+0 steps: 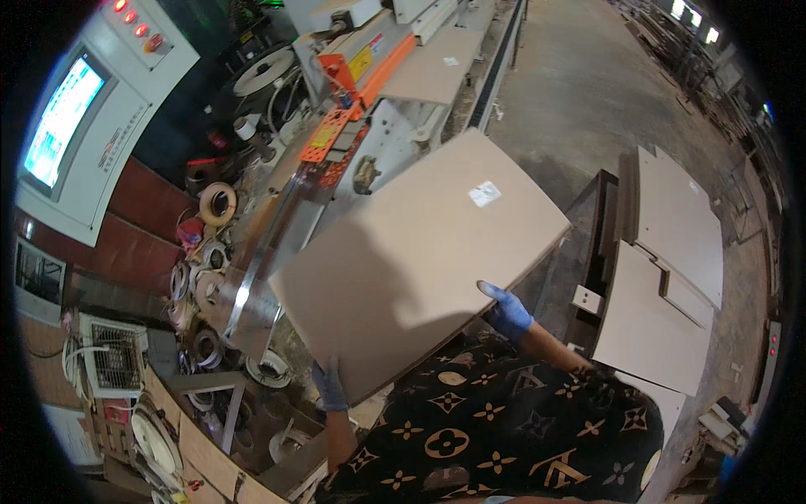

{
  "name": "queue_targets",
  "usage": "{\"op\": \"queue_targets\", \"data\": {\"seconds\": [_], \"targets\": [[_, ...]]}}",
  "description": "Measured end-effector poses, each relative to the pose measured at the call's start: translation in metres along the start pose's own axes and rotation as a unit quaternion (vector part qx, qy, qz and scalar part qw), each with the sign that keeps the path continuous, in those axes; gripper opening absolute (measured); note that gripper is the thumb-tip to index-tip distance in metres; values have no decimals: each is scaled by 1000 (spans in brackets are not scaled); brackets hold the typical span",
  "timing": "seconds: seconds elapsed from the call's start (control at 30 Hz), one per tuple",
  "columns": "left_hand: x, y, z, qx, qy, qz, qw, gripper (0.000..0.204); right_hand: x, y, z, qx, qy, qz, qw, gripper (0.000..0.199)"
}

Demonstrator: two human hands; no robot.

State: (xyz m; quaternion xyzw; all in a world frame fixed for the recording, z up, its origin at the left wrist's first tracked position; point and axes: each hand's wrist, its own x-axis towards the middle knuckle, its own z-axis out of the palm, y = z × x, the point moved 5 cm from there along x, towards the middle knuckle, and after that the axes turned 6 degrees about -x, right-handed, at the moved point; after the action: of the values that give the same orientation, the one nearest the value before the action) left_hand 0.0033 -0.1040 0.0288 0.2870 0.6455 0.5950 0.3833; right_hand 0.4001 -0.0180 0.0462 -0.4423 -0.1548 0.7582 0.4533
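Note:
A large rectangular beige board with a small white label spans the middle of the view, tilted in front of my body. My right hand, in a blue glove, grips its near right edge, with the thumb on top and the fingers hidden underneath. At the board's lower left corner, my left hand, gloved too, is closed on the edge. Just beyond the board lies a machine bed with an orange guard, and another beige panel lies farther along the machine.
To my right, several beige panels are stacked. A control cabinet with a lit screen stands at the left. Below it, rolls of edging tape and a metal-grilled heater-like box crowd the floor. Boards and scraps line the far right wall.

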Motion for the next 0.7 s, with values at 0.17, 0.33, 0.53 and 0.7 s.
{"op": "queue_targets", "data": {"seconds": [0.17, 0.33, 0.53, 0.7], "targets": [[-21, -21, -75, -55, 94, 11, 994, 39, 55, 14, 94, 1, -228, 20, 973, 65], [-7, -32, -89, -139, 133, 30, 981, 42, 115, 46, 138, 35, -126, 146, 981, 40], [52, -43, -76, -251, 117, -62, 959, 50, 158, 90, 161, -55, -97, 129, 985, 32], [73, -56, -72, -330, 79, -146, 929, 46, 163, 111, 167, -147, -144, 121, 971, 28]]}}
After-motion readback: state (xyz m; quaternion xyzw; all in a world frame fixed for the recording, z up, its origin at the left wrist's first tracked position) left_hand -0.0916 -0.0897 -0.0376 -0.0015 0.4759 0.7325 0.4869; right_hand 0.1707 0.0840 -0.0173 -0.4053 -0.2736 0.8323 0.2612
